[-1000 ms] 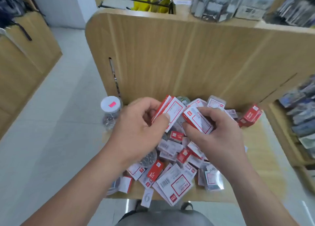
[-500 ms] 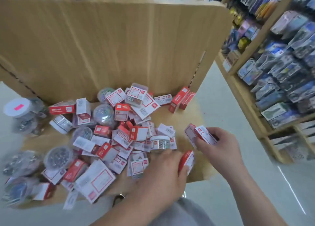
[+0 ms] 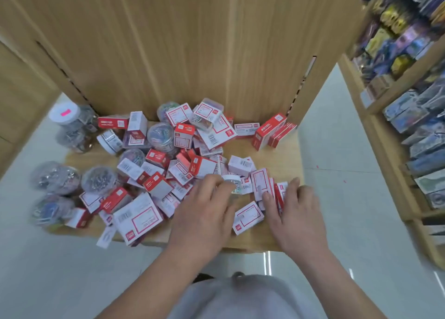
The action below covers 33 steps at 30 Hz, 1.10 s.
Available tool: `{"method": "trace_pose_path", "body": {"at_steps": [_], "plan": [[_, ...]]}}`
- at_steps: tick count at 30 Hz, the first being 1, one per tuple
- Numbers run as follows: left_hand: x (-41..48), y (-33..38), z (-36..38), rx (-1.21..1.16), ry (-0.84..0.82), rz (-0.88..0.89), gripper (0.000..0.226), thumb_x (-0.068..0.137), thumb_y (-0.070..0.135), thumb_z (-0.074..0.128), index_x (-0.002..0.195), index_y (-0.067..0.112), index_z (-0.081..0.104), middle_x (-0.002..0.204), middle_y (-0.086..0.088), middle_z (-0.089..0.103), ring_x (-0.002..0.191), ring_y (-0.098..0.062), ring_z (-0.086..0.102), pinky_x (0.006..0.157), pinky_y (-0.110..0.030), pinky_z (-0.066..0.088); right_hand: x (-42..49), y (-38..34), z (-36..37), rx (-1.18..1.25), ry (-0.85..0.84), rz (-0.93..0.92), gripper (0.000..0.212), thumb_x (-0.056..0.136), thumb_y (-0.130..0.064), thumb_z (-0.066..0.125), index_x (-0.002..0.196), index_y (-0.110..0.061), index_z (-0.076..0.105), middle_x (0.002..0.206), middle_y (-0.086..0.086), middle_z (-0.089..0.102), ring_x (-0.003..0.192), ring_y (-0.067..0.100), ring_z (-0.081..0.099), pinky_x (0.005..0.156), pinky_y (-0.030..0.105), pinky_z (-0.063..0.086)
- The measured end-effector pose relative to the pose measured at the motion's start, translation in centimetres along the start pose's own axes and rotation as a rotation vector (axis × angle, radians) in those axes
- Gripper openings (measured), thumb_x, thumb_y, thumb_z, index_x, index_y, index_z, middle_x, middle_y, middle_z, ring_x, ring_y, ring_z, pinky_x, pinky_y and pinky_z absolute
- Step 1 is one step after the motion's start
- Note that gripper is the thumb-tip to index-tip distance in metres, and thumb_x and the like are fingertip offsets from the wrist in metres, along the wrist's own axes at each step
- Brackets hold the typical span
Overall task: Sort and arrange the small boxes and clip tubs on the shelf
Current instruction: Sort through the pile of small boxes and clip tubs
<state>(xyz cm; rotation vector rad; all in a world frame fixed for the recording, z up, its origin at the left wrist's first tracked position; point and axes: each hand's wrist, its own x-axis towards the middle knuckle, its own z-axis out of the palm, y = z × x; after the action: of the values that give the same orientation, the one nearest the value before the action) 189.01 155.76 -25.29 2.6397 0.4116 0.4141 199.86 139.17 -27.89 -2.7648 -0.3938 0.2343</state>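
Currently, L grip (image 3: 204, 212) curls round small clear tub (image 3: 233, 182), front-centre of shelf (image 3: 286, 157). R grip (image 3: 297, 210) pinches upright row of red-white boxes (image 3: 262, 185) just beside tub. Mixed pile (image 3: 168, 164) lies left and behind.

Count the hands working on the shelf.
2. The left hand grips a small clear tub; the right hand, just right of it, pinches a few upright boxes. Neither is hidden.

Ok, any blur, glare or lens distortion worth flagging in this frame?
Head view: motion blur smears the clip tubs and the side rack; print on the small boxes is unreadable; the wide-angle lens bows the back panel; a light streak glares on the floor.
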Motion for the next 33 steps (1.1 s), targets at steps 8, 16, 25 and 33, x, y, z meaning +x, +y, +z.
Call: {"method": "trace_pose_path", "body": {"at_steps": [8,16,25,33], "plan": [[2.6,-1.1,-1.2,0.080,-0.222,0.009,0.055,0.095,0.033,0.064,0.146,0.027,0.045,0.126,0.007,0.041,0.105,-0.021,0.059,0.068,-0.037,0.049,1.0,0.3,-2.4,0.121,0.120,-0.113,0.054,0.093,-0.054,0.059,0.132,-0.017,0.064,0.119,0.008,0.058,0.116,0.033,0.050,0.090,0.043,0.048],[-1.8,-2.3,-6.5,-0.538,-0.045,-0.357,0.039,0.086,0.029,0.076,0.115,0.043,0.055,0.108,0.018,0.066,0.083,-0.008,0.069,0.074,-0.047,0.059,5.7,-5.8,-1.2,0.000,0.098,-0.495,0.022,0.088,-0.038,0.071,0.095,-0.018,0.065,0.080,-0.002,0.051,0.089,0.033,0.058,0.067,0.038,0.045],[-2.5,-6.1,-12.1,-1.033,0.127,-0.570,0.039,0.085,0.010,0.082,0.113,0.035,0.070,0.110,0.001,0.075,0.099,-0.038,0.070,0.087,-0.057,0.060,2.6,-12.3,-5.7,0.209,0.180,-0.403,0.016,0.085,-0.043,0.072,0.094,-0.031,0.068,0.084,-0.010,0.068,0.078,0.021,0.063,0.066,0.039,0.052],[-1.0,-9.7,-15.6,-0.951,0.269,-0.623,0.010,0.091,0.027,0.075,0.096,0.030,0.067,0.094,0.009,0.074,0.080,-0.006,0.068,0.073,-0.036,0.059,1.3,-22.4,-1.6,0.035,0.017,-0.613,0.022,0.084,-0.047,0.064,0.096,-0.030,0.072,0.090,-0.009,0.066,0.090,0.020,0.063,0.065,0.038,0.052]]}}
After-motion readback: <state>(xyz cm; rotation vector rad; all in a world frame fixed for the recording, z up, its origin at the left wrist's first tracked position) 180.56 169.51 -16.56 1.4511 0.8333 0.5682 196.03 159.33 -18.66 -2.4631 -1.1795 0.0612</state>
